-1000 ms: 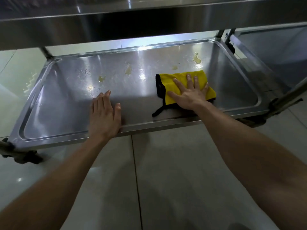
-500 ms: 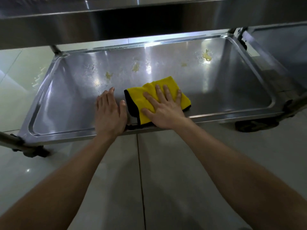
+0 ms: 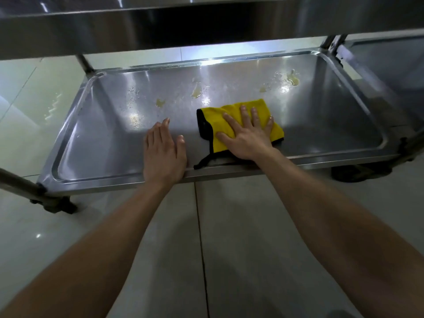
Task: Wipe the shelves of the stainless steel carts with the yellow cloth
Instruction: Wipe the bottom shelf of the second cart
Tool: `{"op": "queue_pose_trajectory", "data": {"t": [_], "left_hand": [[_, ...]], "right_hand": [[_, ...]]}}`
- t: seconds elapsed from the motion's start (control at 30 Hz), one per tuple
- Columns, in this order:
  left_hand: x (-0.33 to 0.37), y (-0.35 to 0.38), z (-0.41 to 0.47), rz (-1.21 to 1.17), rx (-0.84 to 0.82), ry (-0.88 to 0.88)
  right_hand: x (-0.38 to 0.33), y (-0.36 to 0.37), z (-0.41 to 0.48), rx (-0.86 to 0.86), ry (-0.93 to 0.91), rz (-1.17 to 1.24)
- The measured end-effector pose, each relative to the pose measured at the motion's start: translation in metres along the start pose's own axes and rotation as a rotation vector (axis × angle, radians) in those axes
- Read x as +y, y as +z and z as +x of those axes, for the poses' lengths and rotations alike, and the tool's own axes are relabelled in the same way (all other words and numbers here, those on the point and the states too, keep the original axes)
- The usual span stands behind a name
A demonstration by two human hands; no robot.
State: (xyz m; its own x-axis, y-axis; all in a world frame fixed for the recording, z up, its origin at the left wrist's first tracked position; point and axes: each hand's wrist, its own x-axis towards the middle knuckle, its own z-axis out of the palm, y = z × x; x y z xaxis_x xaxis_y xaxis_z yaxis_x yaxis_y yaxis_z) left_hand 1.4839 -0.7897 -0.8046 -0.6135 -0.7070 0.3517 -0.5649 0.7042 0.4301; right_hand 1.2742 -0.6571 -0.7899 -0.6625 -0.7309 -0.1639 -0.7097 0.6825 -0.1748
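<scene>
The bottom shelf of a stainless steel cart lies in front of me, a shallow tray with a raised rim. A folded yellow cloth with a black edge lies on it near the front, right of centre. My right hand presses flat on the cloth with fingers spread. My left hand rests flat on the bare steel beside the cloth, heel on the front rim. Yellowish spills and droplets dot the back half of the shelf, the largest spill at the back right.
An upper shelf overhangs the top of the view. A second cart stands to the right. Casters sit at the front left and front right. Glossy tiled floor lies below.
My right hand slid the cloth left to my left hand, then back to the right a short way. My left hand stayed planted on the shelf.
</scene>
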Motion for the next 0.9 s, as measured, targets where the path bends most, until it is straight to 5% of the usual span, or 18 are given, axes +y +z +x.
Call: {"op": "queue_pose_trajectory", "data": {"t": [0.33, 0.73, 0.9], "left_hand": [[0.001, 0.001, -0.003, -0.033, 0.154, 0.011], [-0.002, -0.022, -0.001, -0.439, 0.185, -0.164], [-0.077, -0.051, 0.004, 0.022, 0.099, -0.155]], "right_hand": [[-0.092, 0.017, 0.061, 0.042, -0.103, -0.049], [-0.049, 0.033, -0.057, 0.044, -0.343, -0.014], [-0.05, 0.031, -0.057, 0.059, -0.336, -0.035]]}}
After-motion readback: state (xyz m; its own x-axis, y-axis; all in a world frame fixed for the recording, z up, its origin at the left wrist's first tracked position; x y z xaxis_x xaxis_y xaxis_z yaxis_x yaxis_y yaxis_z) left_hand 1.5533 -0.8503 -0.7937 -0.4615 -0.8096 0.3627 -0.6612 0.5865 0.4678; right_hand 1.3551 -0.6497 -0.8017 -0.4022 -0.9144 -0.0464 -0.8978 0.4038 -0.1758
